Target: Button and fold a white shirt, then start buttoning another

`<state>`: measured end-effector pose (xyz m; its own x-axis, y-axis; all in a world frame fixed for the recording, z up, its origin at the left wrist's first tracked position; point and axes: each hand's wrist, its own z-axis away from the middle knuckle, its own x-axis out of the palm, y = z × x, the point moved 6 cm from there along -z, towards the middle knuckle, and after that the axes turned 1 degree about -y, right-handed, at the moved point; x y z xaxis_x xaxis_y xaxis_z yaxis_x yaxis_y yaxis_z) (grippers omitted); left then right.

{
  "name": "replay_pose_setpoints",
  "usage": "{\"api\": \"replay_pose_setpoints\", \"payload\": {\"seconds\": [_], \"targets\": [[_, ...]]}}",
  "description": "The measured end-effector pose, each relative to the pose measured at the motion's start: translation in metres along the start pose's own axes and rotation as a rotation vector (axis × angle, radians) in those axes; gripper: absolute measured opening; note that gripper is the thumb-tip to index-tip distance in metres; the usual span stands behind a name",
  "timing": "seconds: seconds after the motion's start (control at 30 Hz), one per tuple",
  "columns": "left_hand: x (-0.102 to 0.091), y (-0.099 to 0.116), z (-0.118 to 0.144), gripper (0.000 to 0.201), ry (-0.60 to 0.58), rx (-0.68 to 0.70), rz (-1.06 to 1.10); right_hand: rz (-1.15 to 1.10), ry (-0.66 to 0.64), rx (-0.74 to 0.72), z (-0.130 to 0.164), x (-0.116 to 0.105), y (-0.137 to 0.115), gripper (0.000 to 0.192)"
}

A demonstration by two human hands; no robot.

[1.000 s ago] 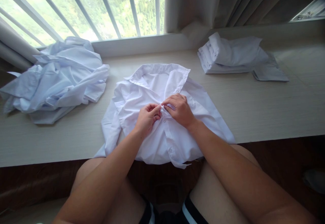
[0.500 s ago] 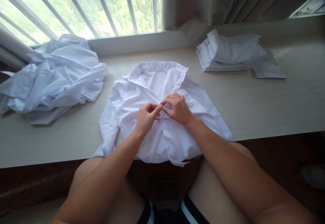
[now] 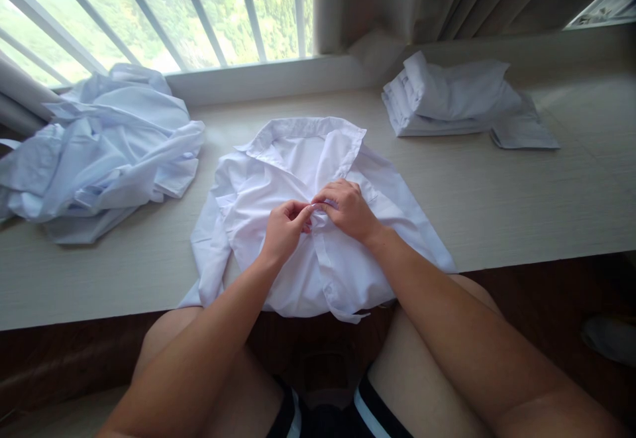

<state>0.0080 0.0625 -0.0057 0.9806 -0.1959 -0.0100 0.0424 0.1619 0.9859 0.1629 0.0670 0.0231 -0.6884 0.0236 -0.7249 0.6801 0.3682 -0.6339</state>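
A white collared shirt [image 3: 293, 179] lies front-up on the pale ledge [image 3: 497, 199], collar at 12 o'clock, hem hanging over the near edge at 6. The left hand [image 3: 282, 229] and right hand [image 3: 348, 209] meet on its placket, fingertips touching, each pinching the fabric there. At 10 o'clock sits a crumpled heap of shirts [image 3: 99, 150]; at 2 o'clock, a folded stack of shirts [image 3: 457, 100], well apart.
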Motion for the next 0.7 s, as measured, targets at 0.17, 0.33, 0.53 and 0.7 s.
{"api": "replay_pose_setpoints", "payload": {"seconds": [0.17,0.33,0.53,0.7], "targets": [[-0.0007,-0.0012,-0.0001,0.03,0.013,-0.004,-0.009,-0.011,-0.009,0.012,0.0,0.0002,0.0009,0.012],[-0.0007,-0.0017,-0.0008,0.029,0.004,-0.016,-0.017,-0.007,-0.015,0.016,0.0004,0.0007,0.0008,0.012],[-0.0009,-0.0023,-0.0014,0.03,-0.002,-0.019,-0.025,0.001,-0.03,0.017,0.0001,0.0007,0.001,0.015],[0.0009,-0.0016,-0.0004,0.028,-0.017,-0.022,-0.04,0.029,-0.037,0.026,-0.0003,0.0014,0.002,0.015]]}}
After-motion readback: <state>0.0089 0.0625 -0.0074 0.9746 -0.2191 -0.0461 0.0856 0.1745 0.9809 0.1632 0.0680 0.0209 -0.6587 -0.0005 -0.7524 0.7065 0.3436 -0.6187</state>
